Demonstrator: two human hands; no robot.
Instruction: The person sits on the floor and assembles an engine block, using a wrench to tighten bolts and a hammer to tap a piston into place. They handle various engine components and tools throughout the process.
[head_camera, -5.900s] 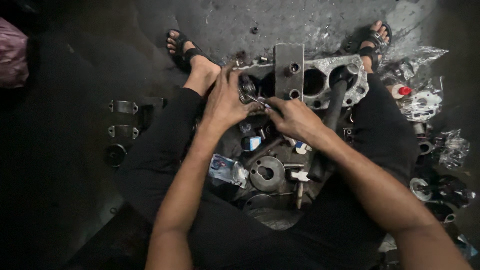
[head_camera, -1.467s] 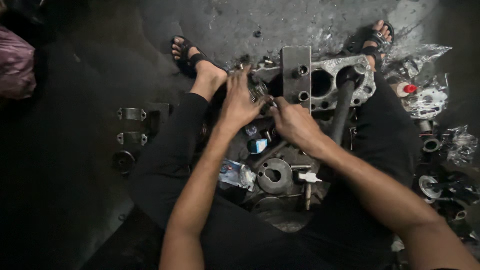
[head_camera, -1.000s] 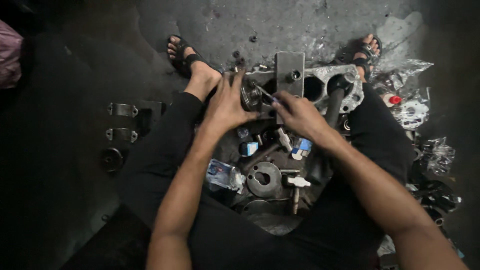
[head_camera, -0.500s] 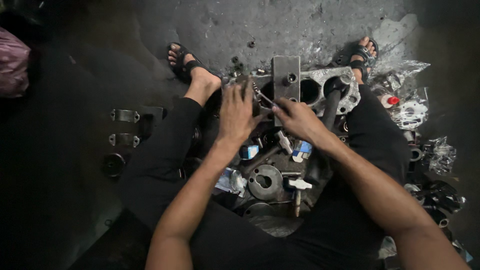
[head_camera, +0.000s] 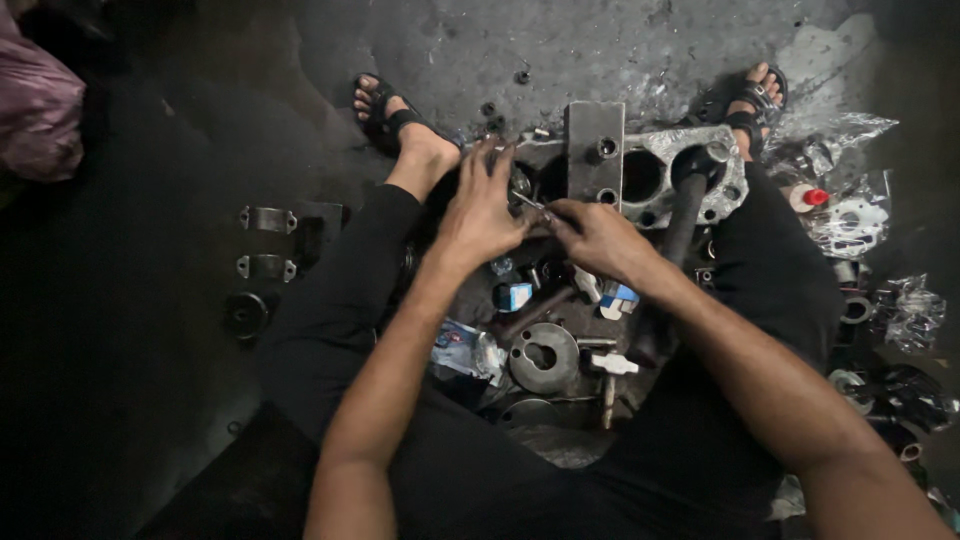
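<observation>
Nearest, between the person's black-trousered legs, a round metal disc (head_camera: 543, 356) with a centre hole lies on the floor, with a crumpled packet (head_camera: 463, 350) to its left and a small white-handled tool (head_camera: 611, 365) to its right. A little farther lie small blue-and-white boxes (head_camera: 514, 296).

Beyond these the two hands meet. The left hand (head_camera: 482, 210) lies flat over a dark part at the left end of the metal block (head_camera: 645, 170), its fingers (head_camera: 493, 160) spread and pointing far; half a second ago it sat slightly more to the left and its fingers were less fanned. The right hand (head_camera: 598, 235) has its fingers pinched shut on a thin metal rod (head_camera: 528, 202), whose tip points left towards the left hand. That grip looks unchanged from the earlier frame.

The block, grey with round bores, lies across the far side between the sandalled feet (head_camera: 385, 108), as before. A dark pipe (head_camera: 683, 208) leans out of one bore towards the right knee.

The floor (head_camera: 520, 50) is rough grey concrete, stained dark. At left, well apart, sit two metal clamps (head_camera: 266, 243) and a dark round cap (head_camera: 246, 312). At right, plastic bags (head_camera: 850, 215) and a red-capped bottle (head_camera: 806, 197) are strewn. A pink bundle (head_camera: 38, 105) shows at far left.
</observation>
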